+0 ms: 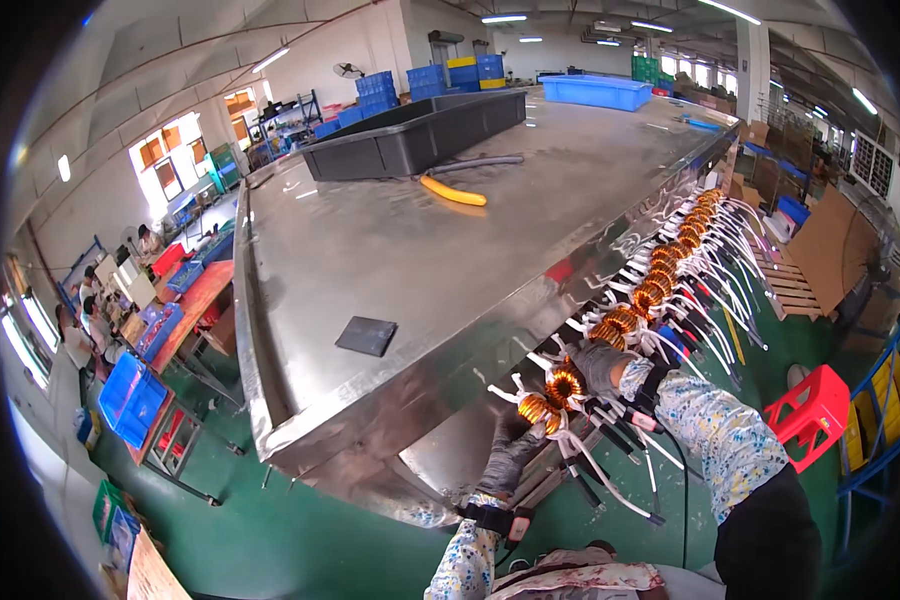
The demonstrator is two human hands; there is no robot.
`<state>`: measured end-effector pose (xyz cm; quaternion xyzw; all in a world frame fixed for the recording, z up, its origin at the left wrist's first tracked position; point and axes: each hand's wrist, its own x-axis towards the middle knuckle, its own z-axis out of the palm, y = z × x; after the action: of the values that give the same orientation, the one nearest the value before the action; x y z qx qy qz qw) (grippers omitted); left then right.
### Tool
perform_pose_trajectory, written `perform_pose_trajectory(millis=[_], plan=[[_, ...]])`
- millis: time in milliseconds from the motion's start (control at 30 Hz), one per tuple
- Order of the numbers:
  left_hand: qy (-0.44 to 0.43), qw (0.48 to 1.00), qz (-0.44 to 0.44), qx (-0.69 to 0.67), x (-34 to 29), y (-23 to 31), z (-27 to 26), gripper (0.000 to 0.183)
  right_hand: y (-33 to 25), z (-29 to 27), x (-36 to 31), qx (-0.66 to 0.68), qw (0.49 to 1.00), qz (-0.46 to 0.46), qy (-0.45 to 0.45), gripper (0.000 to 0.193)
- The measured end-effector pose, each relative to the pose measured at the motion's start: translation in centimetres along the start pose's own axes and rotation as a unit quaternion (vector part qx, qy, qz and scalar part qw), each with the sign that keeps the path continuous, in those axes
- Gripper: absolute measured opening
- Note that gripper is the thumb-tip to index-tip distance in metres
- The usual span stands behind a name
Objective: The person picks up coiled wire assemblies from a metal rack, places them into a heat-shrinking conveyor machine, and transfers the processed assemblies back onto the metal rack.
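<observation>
A row of copper-wound toroidal coils (663,268) with white-sleeved leads lines the near right side of the metal table. My left hand (510,460), in a grey glove, closes around the nearest coil (536,411) at the row's front end, its fingertips partly behind it. Right beside that one is a second coil (565,384), tilted to show its ring face. My right hand (598,366), also gloved in grey, is closed against this second coil from the right, with some fingers hidden behind it. White and black leads (610,485) dangle below both hands.
The metal table (450,260) has a raised rim. On it are a black bin (420,135), a blue tray (598,93), a yellow tube (453,191) and a dark flat pad (367,336). A red stool (812,415) stands on the right, near a wooden pallet (785,285).
</observation>
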<state>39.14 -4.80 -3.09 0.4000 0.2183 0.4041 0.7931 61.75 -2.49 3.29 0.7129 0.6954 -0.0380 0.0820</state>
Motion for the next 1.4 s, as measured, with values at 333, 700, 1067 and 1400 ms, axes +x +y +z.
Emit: perform_pose_trajectory(millis=[333, 700, 1067, 1400], plan=[[-0.060, 0.998, -0.009, 0.014, 0.9, -1.8, -1.6, 0.053, 1.4, -1.2, -0.1, 0.328, 0.929, 0.014, -0.170, 0.055], [-0.051, 0.997, 0.024, 0.056, 0.7, -2.0, -2.6, 0.059, 0.4, 3.9, 6.9, -0.032, 0.998, -0.044, 0.011, 0.030], [-0.071, 0.985, 0.042, 0.153, 0.9, -3.0, -0.8, 0.065, 8.3, 11.9, 10.0, 0.349, 0.916, -0.151, 0.128, 0.022], [0.051, 0.994, 0.070, 0.071, 0.6, -2.2, 1.1, 0.052, -0.1, -0.6, 3.6, 0.773, 0.565, -0.048, -0.287, 0.030]])
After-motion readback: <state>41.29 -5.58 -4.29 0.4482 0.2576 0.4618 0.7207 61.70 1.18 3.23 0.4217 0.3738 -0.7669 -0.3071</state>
